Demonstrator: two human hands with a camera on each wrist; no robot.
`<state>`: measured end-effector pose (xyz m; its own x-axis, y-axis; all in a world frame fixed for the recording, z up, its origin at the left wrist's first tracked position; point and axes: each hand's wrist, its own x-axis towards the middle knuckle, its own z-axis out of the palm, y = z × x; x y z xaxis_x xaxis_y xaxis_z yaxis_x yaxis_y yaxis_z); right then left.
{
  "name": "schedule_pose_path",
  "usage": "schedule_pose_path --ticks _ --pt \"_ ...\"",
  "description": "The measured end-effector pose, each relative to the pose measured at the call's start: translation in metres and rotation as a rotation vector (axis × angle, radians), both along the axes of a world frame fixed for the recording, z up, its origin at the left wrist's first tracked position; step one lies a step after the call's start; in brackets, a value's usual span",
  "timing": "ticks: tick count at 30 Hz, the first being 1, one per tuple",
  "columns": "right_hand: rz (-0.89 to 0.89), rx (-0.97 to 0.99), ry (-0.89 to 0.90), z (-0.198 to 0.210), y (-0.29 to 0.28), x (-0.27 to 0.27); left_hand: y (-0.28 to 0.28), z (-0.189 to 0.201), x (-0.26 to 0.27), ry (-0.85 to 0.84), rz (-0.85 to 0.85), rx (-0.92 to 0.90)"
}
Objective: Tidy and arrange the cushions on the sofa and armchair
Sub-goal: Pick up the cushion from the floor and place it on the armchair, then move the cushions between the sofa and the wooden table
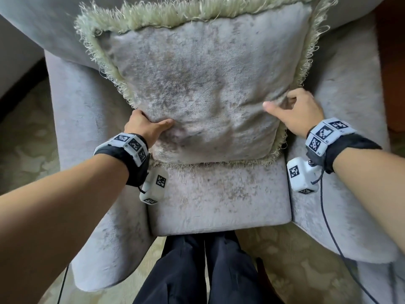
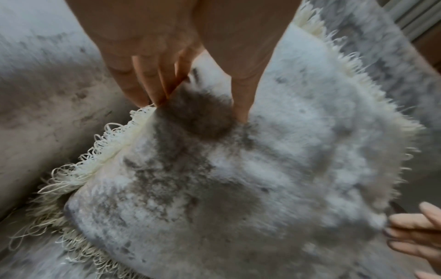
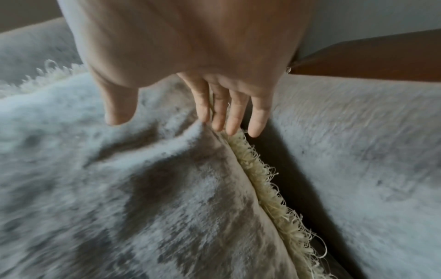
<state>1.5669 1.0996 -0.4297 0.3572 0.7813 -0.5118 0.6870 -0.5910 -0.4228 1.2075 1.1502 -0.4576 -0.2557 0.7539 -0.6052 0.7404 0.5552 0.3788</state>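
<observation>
Fringed cushion (image 1: 197,84) stood on armchair (image 1: 219,205) seat, leaning vs backrest. L hand (image 1: 144,126) pinched its lower-left edge, thumb dug into front, fingers behind. R hand (image 1: 295,110) slack: fingers straight along right seam, thumb lifted off.

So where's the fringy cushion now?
In the head view the fringed cushion stands on the armchair seat against its back, between the left hand and right hand at its lower sides.

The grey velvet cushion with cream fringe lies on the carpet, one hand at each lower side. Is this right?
No. The head view shows the grey velvet cushion resting on the grey armchair seat, not the carpet. Left hand and right hand are at its lower sides.
</observation>
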Motion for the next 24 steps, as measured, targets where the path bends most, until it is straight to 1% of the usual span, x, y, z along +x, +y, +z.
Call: schedule_pose_path --ticks 2,4,7,11,15,20,24 --pt "0.034 -0.013 0.006 0.017 -0.011 -0.003 -0.006 0.016 0.006 -0.003 -0.04 -0.001" --pt "0.056 -0.033 0.02 0.039 -0.022 -0.007 -0.011 0.038 0.016 -0.021 -0.13 0.01" --pt "0.027 -0.055 0.042 0.074 -0.047 -0.009 -0.019 0.071 0.036 -0.108 -0.282 0.019" --pt "-0.077 -0.05 0.0 0.119 -0.098 0.003 -0.029 0.114 0.084 -0.209 -0.493 0.019" --pt "-0.202 -0.065 -0.025 0.157 -0.161 0.023 -0.056 0.152 0.142 -0.231 -0.691 0.034" --pt "-0.403 0.01 -0.025 0.195 -0.248 0.044 -0.116 0.193 0.211 -0.209 -0.989 0.101" --pt "-0.531 0.043 -0.001 0.215 -0.33 0.053 -0.175 0.221 0.258 -0.215 -1.162 0.123"
